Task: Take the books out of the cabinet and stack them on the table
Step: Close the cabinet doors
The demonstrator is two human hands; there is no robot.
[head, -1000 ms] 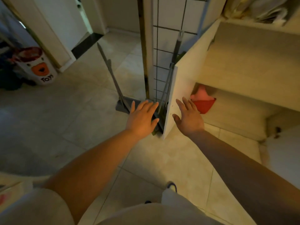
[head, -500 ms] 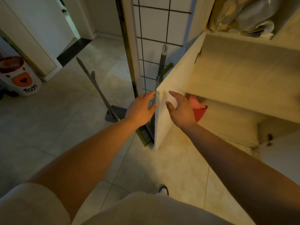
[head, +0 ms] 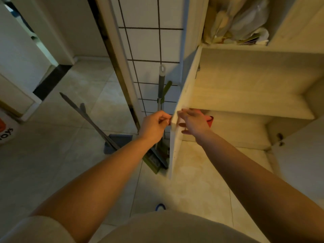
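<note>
Left hand: the left hand [head: 154, 127] is now curled up, with its fingertips bunched right at the outer face of the door edge. A moment ago its fingers were flatter and reached toward the edge. I cannot tell if it pinches the door or only touches it.

Right hand: the right hand [head: 194, 122] is on the inner side of the same edge. Its fingers are straighter than the left hand's and lie against the door. It sat a bit lower on the door half a second ago.

Cabinet door: the cabinet door [head: 185, 102] stands open and edge-on, between the two hands. It is in about the same spot as before.

Cabinet: the cabinet [head: 245, 81] is open just past the right hand. Its lower shelf sits behind that hand.

Red thing: a red thing [head: 210, 120] on the lower shelf peeks out behind the right hand. The hand hides more of it now than before.

Books: I cannot make out any books for sure. Up above the right hand, the top shelf holds plastic bags [head: 242, 20] with some flat paper things under them.

Broom and dustpan: a broom [head: 161, 88] leans on the tiled wall just past the left hand. A dustpan [head: 117, 140] stands on the floor to the left of that hand.

Toy bin: a toy bin [head: 5, 130] shows far to the left of the left hand. Less of it shows than before.
</note>
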